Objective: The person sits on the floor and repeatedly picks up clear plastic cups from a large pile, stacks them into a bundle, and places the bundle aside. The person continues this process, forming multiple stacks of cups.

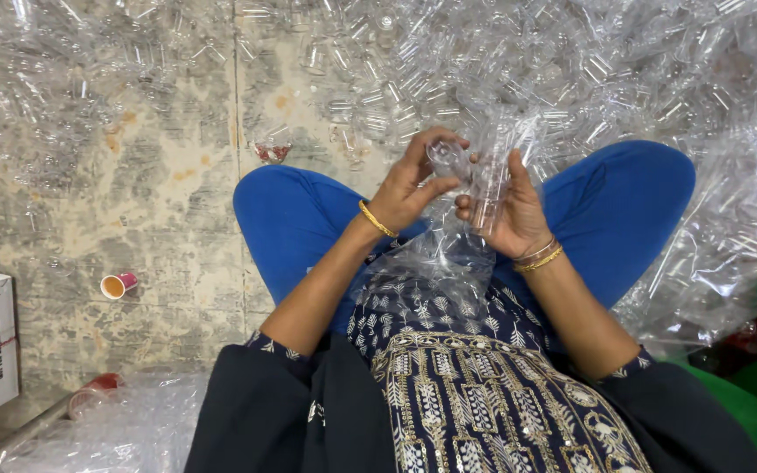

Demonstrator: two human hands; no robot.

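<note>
worn concrete floor, left hand point(409, 184) pinching small clear plastic cup point(449, 158), right hand point(510, 215) gripping clear cup stack point(491, 188)

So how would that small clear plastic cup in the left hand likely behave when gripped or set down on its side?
The clear cup looks thin-walled, so it is probably very light and may flex under the left hand. Its round shape suggests it would roll on the concrete floor. The glossy surface could be slippery; the right hand holds a stack of cups.
</note>
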